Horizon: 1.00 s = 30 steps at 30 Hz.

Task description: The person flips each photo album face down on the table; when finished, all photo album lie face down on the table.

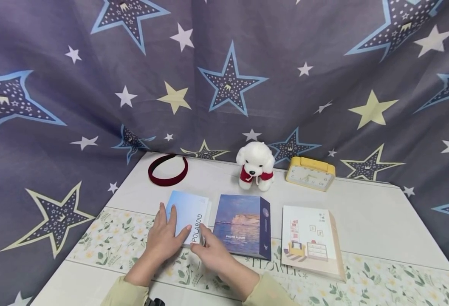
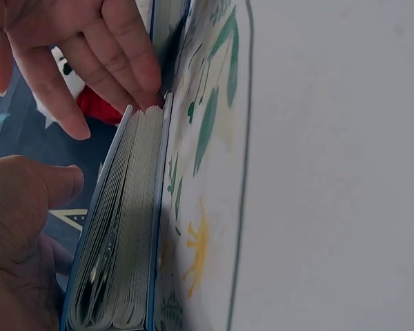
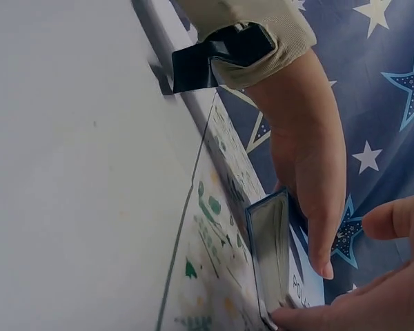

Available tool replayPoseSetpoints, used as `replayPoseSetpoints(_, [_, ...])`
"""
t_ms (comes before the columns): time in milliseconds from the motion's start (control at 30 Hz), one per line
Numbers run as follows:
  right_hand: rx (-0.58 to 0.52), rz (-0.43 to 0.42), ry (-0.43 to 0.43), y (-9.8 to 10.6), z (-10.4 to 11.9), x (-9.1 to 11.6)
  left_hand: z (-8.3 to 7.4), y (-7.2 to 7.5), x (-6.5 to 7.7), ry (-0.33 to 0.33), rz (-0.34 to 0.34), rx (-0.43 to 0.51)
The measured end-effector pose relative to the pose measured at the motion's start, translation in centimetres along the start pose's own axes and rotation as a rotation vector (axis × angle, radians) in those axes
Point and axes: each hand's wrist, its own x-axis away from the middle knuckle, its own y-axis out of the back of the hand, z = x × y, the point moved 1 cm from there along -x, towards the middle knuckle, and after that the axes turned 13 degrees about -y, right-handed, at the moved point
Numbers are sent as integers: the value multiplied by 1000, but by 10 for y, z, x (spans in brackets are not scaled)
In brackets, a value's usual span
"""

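Observation:
A light-blue POLAROID album (image 1: pixel 187 208) lies flat at the left of a row of three books. My left hand (image 1: pixel 162 239) lies along its left side, the thumb extended over the cover. At its lower right corner is my right hand (image 1: pixel 216 253), with a fingertip touching the album's edge in the right wrist view and the thumb raised. Neither hand curls round the album. Its page edges (image 2: pixel 134 207) face the left wrist camera. Just right of it lies a dark-blue PHOTO ALBUM (image 1: pixel 239 216).
A cream illustrated book (image 1: pixel 310 238) lies at the right. Along the back are a dark-red headband (image 1: pixel 167 182), a white plush dog (image 1: pixel 255 157) in red and a yellow alarm clock (image 1: pixel 311 173). A star-patterned curtain (image 1: pixel 228 25) hangs behind the table (image 1: pixel 381 225).

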Motion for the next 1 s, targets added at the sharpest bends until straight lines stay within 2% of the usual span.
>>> replayPoseSetpoints(167, [-64, 16, -42, -2, 0, 0, 3, 1, 0, 1, 4, 5])
replayPoseSetpoints(400, [-181, -12, -80, -3, -1, 1, 9, 0, -1, -7, -18, 8])
replayPoseSetpoints(733, [-323, -17, -33, 0, -3, -1, 10, 7, -1, 21, 10, 81])
replayPoseSetpoints(1000, [-373, -37, 31, -1, -5, 0, 16, 5, -1, 51, 25, 134])
